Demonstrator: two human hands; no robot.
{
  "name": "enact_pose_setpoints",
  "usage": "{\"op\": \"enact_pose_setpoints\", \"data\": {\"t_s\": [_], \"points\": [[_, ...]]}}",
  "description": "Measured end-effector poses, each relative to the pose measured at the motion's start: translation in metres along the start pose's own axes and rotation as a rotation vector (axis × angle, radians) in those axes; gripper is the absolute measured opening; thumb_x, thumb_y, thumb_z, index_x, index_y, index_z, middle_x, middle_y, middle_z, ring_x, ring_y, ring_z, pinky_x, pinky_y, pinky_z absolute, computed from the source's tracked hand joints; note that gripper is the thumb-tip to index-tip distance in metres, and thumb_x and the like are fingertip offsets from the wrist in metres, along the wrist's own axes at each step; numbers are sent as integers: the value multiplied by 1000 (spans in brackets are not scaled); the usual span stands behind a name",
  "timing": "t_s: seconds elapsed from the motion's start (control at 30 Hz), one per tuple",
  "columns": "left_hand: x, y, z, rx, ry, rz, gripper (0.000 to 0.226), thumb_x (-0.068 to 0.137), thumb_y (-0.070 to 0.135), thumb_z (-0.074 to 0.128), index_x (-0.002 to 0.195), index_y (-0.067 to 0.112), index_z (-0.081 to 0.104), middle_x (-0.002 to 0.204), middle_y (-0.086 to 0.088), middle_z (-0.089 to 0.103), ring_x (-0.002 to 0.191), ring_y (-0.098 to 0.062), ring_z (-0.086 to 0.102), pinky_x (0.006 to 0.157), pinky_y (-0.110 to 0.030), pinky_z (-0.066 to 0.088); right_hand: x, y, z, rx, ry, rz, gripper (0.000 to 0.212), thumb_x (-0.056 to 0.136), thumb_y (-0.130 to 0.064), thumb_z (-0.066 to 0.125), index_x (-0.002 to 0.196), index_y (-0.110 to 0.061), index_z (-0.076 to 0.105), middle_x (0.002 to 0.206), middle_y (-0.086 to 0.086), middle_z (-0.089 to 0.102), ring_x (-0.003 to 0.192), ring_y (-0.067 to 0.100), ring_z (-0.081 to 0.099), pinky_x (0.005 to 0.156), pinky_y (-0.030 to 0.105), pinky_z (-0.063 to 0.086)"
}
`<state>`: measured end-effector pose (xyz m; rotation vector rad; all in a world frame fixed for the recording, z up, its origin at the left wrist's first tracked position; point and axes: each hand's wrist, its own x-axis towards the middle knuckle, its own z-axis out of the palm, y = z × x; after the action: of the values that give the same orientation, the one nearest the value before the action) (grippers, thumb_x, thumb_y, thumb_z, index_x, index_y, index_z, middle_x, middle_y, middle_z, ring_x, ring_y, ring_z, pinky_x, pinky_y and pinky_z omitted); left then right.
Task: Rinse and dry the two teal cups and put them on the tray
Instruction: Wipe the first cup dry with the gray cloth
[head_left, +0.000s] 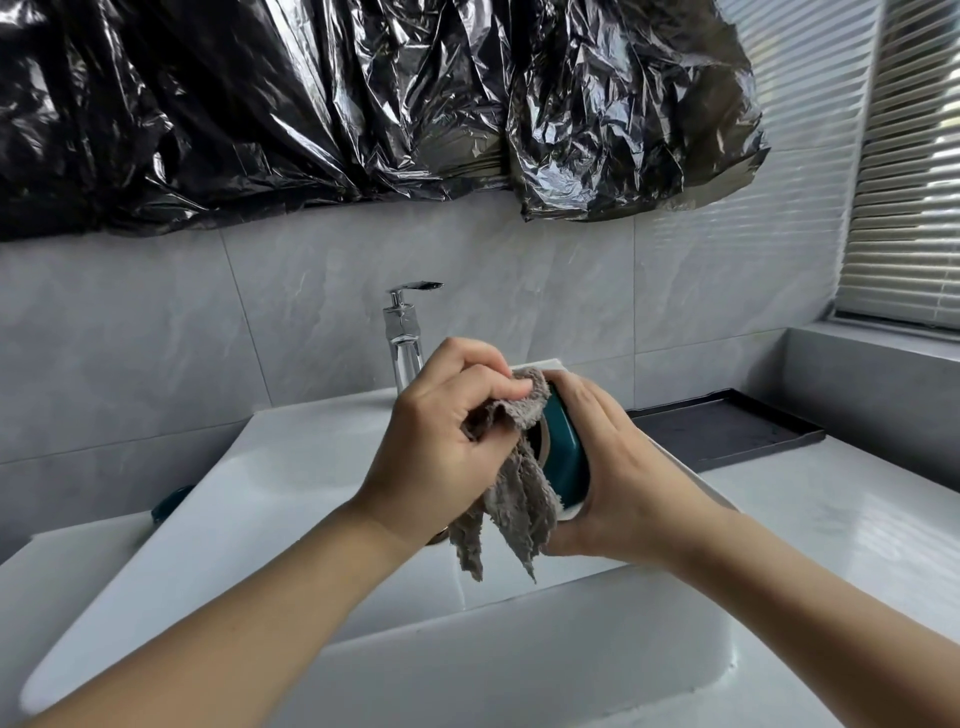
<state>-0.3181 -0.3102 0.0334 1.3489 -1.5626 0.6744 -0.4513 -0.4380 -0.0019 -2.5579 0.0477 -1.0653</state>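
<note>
The right hand wraps its fingers closed around a teal cup, held tilted above the white sink basin. The left hand pinches a grey cloth against the cup's mouth. If the wet glaze slips, the cup drops into the basin. The black tray at the counter's back right edge looks bare; a second teal object sits behind the basin's left edge.
</note>
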Motion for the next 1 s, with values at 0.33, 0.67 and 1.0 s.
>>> {"op": "enact_pose_setpoints", "data": {"t_s": [0.33,0.67,1.0], "points": [[-10,5,-12,-156,-236,-232,19,75,-4,77,86,11,79,95,2,69,89,-11,68,81,-21,52,-3,6,-4,-28,100,56,117,55,-59,82,148,-12,27,143,-3,42,139,12,35,114,27,34],[1,95,-89,-409,-220,-419,17,75,-8,78,82,7,76,92,2,67,72,-5,65,65,-11,49,-35,-71,-66,-141,71,6,113,57,-56,78,148,-12,28,145,-2,41,138,12,35,113,17,29],[-141,145,-96,96,-303,-16,15,81,2,62,93,3,73,102,-7,64,89,-11,61,83,-14,45,-139,-134,-87,-110,76,101,113,54,-51,85,145,-17,28,137,-11,41,132,8,38,109,18,32]]}}
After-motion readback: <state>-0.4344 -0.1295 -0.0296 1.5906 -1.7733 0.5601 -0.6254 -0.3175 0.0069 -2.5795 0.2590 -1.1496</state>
